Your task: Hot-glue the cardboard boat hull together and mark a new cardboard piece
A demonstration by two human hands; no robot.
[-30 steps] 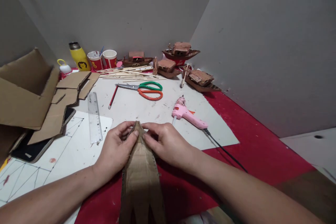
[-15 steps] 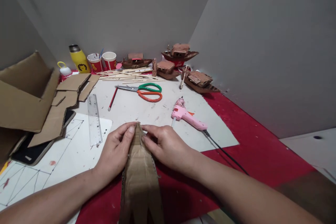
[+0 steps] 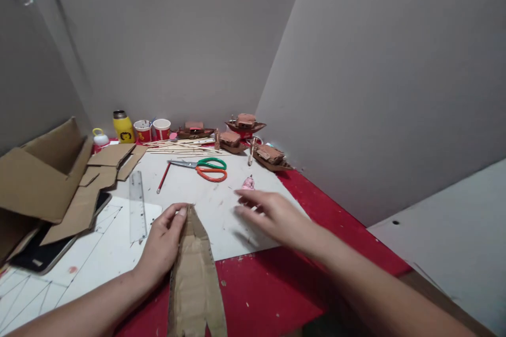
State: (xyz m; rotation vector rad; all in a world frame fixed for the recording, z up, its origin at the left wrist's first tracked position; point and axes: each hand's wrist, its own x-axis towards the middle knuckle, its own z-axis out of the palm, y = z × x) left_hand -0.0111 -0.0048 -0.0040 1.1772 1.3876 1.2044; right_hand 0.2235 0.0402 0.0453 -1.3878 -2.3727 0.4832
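Observation:
A folded brown cardboard piece (image 3: 194,274) with a pointed tip lies on the table in front of me. My left hand (image 3: 162,245) grips its left side near the tip, thumb up against the point. My right hand (image 3: 272,216) is off the cardboard, fingers spread, hovering over the white sheet just in front of the pink glue gun (image 3: 248,183), most of which it hides.
Green and orange scissors (image 3: 207,167), a red pencil (image 3: 163,178), a clear ruler (image 3: 136,205), wooden sticks (image 3: 177,145), small cardboard boats (image 3: 269,155), two cups (image 3: 152,129) and a yellow bottle (image 3: 123,126) stand further back. A cardboard box (image 3: 39,181) sits left. Grey walls close in behind and right.
My right hand has let go of the cardboard tip and moved right and forward toward the glue gun. My head has tilted up; the left hand keeps its hold.

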